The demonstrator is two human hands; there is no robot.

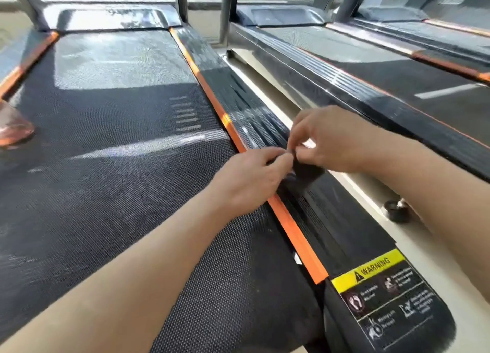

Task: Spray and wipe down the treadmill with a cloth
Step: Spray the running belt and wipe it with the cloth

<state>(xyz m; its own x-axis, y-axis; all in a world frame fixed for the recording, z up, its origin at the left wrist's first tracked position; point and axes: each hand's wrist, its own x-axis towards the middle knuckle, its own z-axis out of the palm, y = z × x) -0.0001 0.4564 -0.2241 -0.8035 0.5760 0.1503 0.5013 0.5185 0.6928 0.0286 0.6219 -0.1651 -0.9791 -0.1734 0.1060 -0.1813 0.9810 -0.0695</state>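
The treadmill has a black textured belt point(119, 153), an orange trim strip point(291, 233) and a ribbed black side rail point(344, 236) on its right. Over that rail, my left hand point(249, 182) and my right hand point(334, 140) meet fingertip to fingertip. Both pinch the top edge of a small dark cloth point(307, 173) that hangs down onto the rail. A translucent orange object point(13, 129), possibly the spray bottle, lies blurred at the left edge of the belt.
A yellow warning label point(371, 270) marks the rail's near end. A second treadmill point(397, 87) runs parallel on the right, with a pale floor gap point(278, 87) and a black foot point(397, 209) between them. Upright posts point(225, 10) and windows stand at the far end.
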